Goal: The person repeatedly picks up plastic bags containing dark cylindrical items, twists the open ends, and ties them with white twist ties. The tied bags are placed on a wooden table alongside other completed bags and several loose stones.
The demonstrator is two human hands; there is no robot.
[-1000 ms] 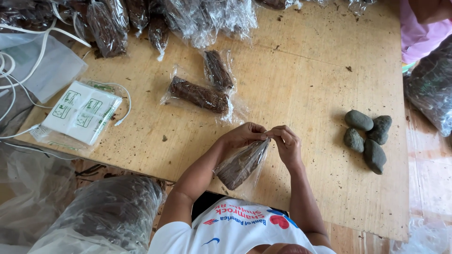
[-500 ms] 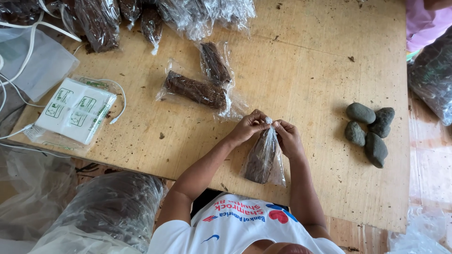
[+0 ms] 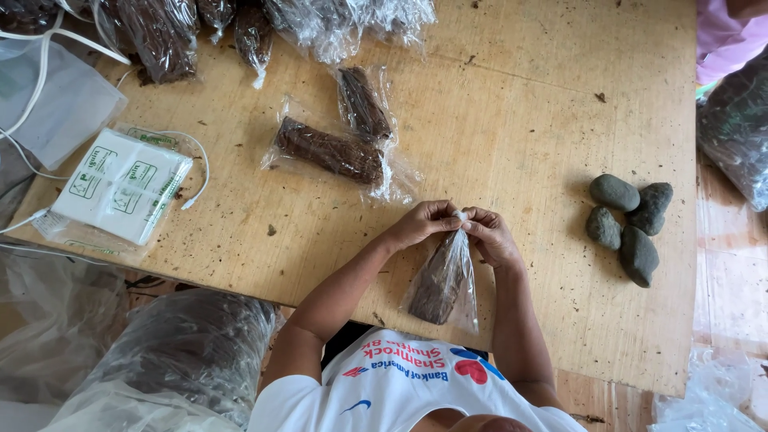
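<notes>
My left hand [image 3: 422, 225] and my right hand [image 3: 491, 237] meet over the wooden table [image 3: 520, 120], both pinching the gathered top of a small clear plastic bag [image 3: 442, 280]. The bag holds a dark brown fibrous lump and hangs down toward my chest. Two similar filled bags [image 3: 340, 144] lie on the table just beyond my hands.
Several grey stones [image 3: 629, 219] sit to the right. A stack of white printed packets [image 3: 120, 186] in plastic lies at the left, with white cords. More filled bags [image 3: 240, 24] crowd the far edge. A large plastic sack [image 3: 184, 352] sits below the table. Another person's purple sleeve [image 3: 724, 40] shows top right.
The bag has swung from slanted to hanging nearly straight down, and my fingers have drawn tighter together on its top.
</notes>
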